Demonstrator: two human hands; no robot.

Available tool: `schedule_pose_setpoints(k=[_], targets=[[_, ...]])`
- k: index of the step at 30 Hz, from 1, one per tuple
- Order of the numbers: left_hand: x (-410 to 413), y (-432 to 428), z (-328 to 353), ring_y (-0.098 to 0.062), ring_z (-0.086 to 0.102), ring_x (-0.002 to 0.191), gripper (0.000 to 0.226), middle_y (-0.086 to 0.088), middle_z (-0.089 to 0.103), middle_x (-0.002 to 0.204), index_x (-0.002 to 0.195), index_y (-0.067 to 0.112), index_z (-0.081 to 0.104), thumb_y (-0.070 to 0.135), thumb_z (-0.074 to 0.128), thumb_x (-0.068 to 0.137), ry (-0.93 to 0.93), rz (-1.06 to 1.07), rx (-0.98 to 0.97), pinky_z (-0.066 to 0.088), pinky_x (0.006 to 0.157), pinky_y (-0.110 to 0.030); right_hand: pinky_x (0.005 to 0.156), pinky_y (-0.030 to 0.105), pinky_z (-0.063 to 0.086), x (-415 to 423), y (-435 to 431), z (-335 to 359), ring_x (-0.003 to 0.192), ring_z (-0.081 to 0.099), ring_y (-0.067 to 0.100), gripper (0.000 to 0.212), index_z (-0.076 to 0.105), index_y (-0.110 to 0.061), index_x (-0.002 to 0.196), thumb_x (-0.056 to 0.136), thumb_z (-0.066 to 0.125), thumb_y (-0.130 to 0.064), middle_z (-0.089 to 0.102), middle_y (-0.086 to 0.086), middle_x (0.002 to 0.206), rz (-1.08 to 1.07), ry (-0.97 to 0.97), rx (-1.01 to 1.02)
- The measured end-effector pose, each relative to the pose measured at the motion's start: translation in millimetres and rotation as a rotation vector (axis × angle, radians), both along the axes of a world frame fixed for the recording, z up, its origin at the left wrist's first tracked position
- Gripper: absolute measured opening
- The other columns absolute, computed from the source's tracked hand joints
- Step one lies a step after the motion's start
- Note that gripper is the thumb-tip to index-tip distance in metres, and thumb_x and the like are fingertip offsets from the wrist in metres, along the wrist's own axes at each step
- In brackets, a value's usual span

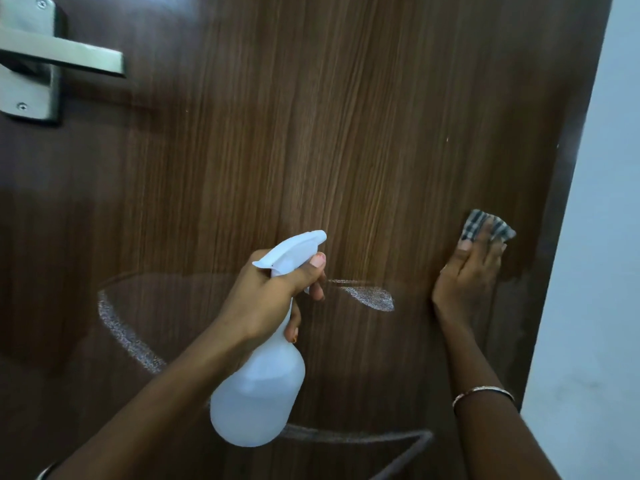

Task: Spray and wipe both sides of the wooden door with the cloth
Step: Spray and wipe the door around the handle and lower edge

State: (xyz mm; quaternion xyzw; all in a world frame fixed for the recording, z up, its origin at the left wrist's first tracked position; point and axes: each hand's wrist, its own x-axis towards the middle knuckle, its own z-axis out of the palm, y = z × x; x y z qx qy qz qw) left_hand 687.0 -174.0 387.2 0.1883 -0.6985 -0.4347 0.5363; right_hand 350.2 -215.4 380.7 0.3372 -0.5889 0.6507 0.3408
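Left hand, arm reaching up from the lower left, grips the neck of the white spray bottle, nozzle towards the wooden door. Right hand, fingers straight, presses the checked cloth flat on the door near its right edge, beside a wet spray patch.

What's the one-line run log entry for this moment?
left hand: grips spray bottle | right hand: presses cloth on door | spray patch: visible

handle upper left on door, spray bottle centre, cloth right near edge
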Motion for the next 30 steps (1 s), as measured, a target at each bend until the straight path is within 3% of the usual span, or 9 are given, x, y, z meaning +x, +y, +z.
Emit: schedule_pose_setpoints(k=[5, 8, 11, 14, 17, 19, 21, 26, 30], targets=[[-13.0, 5.5, 2.6, -0.018, 0.046, 0.034, 0.036, -0.009, 0.057, 0.063, 0.082, 0.001, 0.062, 0.035, 0.059, 0.095, -0.03, -0.032, -0.021, 0.046, 0.045, -0.029, 0.126, 0.05, 0.019, 12.4, 0.7, 7.7, 0.154, 0.022, 0.035, 0.06, 0.031, -0.019, 0.161, 0.108, 0.02, -0.044, 0.029, 0.012, 0.166, 0.025, -0.165, -0.091], [-12.7, 6.4, 7.0, -0.018, 0.048, 0.036, 0.03, -0.007, 0.064, 0.069, 0.091, 0.007, 0.066, 0.035, 0.058, 0.096, 0.002, -0.016, -0.023, 0.048, 0.046, -0.029, 0.126, 0.047, 0.019, 58.0, -7.7, 20.2, 0.153, 0.025, 0.034, 0.055, 0.034, -0.02, 0.16, 0.109, 0.026, -0.038, 0.037, 0.01, 0.163, 0.029, -0.159, -0.14], [-9.3, 7.8, 14.3, -0.02, 0.049, 0.038, 0.025, -0.007, 0.071, 0.078, 0.093, 0.013, 0.068, 0.035, 0.057, 0.097, 0.021, -0.006, -0.043, 0.049, 0.048, -0.031, 0.124, 0.052, 0.023, 115.7, -21.8, 25.5, 0.153, 0.026, 0.034, 0.053, 0.032, -0.022, 0.161, 0.11, 0.027, -0.039, 0.038, 0.009, 0.163, 0.016, -0.011, -0.107], [-8.3, 8.9, 18.9, -0.023, 0.045, 0.035, 0.019, -0.012, 0.072, 0.08, 0.1, 0.018, 0.071, 0.032, 0.057, 0.098, 0.074, -0.006, -0.06, 0.048, 0.048, -0.032, 0.125, 0.052, 0.02, 167.0, -37.4, 20.8, 0.157, 0.017, 0.033, 0.053, 0.034, -0.018, 0.16, 0.11, 0.036, -0.036, 0.029, 0.009, 0.166, -0.019, 0.296, -0.009], [-11.2, 11.2, 20.4, -0.022, 0.044, 0.035, 0.019, -0.013, 0.072, 0.081, 0.115, 0.031, 0.067, 0.03, 0.056, 0.099, 0.09, -0.015, -0.061, 0.048, 0.046, -0.03, 0.123, 0.052, 0.025, 170.5, -33.7, 17.6, 0.155, 0.024, 0.032, 0.053, 0.04, -0.019, 0.157, 0.109, 0.036, -0.041, 0.038, 0.011, 0.162, -0.037, 0.561, 0.003], [-15.0, 11.8, 21.8, -0.023, 0.046, 0.036, 0.018, -0.013, 0.072, 0.082, 0.11, 0.025, 0.069, 0.031, 0.056, 0.099, 0.067, -0.01, -0.069, 0.048, 0.047, -0.031, 0.122, 0.053, 0.025, 145.6, -26.5, 21.0, 0.155, 0.025, 0.029, 0.052, 0.039, -0.023, 0.158, 0.108, 0.042, -0.038, 0.037, 0.009, 0.163, -0.039, 0.635, 0.029], [-17.9, 10.3, 23.9, -0.021, 0.047, 0.036, 0.023, -0.013, 0.072, 0.083, 0.101, 0.013, 0.069, 0.032, 0.056, 0.099, 0.042, 0.008, -0.063, 0.049, 0.048, -0.031, 0.122, 0.056, 0.021, 110.7, -22.2, 28.6, 0.156, 0.022, 0.028, 0.052, 0.032, -0.027, 0.16, 0.11, 0.035, -0.04, 0.031, 0.008, 0.166, -0.055, 0.568, 0.066], [-19.6, 8.1, 28.8, -0.017, 0.049, 0.036, 0.029, -0.015, 0.072, 0.086, 0.096, 0.007, 0.067, 0.034, 0.057, 0.098, 0.016, 0.006, -0.043, 0.049, 0.047, -0.029, 0.122, 0.067, 0.003, 33.6, -10.2, 54.3, 0.156, 0.02, 0.028, 0.055, 0.021, -0.035, 0.162, 0.109, 0.022, -0.048, 0.025, 0.007, 0.168, -0.059, 0.072, 0.012], [-22.6, 6.1, 31.2, -0.018, 0.049, 0.036, 0.028, -0.013, 0.072, 0.085, 0.096, 0.009, 0.068, 0.035, 0.057, 0.098, 0.024, 0.004, -0.053, 0.048, 0.046, -0.028, 0.124, 0.057, 0.018, 62.7, -16.3, 58.7, 0.153, 0.025, 0.037, 0.053, 0.027, -0.024, 0.162, 0.111, 0.026, -0.038, 0.031, 0.014, 0.165, -0.004, -0.035, -0.099]])
